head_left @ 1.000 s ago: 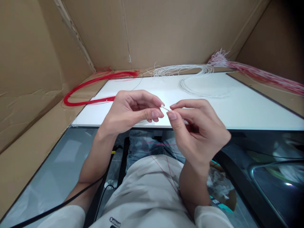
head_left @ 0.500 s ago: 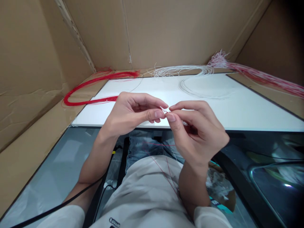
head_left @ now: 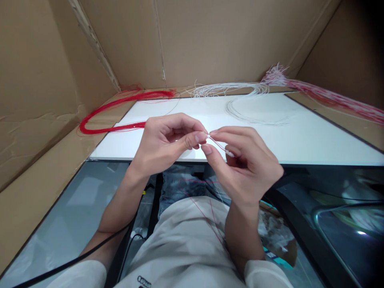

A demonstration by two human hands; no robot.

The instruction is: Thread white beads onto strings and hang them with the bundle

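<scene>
Over the near edge of the white board, my left hand pinches a small white piece between thumb and fingertips. From it a thin red wire slants down to the right, with a white end piece against the curled fingers of my right hand. The right thumb and forefinger are parted close beside the left fingertips, while the other fingers are curled around the wire. Below the hands, loose red strands hang in front of the shirt.
On the white board lie a looped red wire bundle at left and thin white wires at the back. A red and white bundle rests at right. Cardboard walls enclose the far side. A black cable crosses my left forearm.
The right thumb and forefinger have parted from their pinch, and the thumb has moved slightly left. The red wire and its white end piece now show against the right fingers.
</scene>
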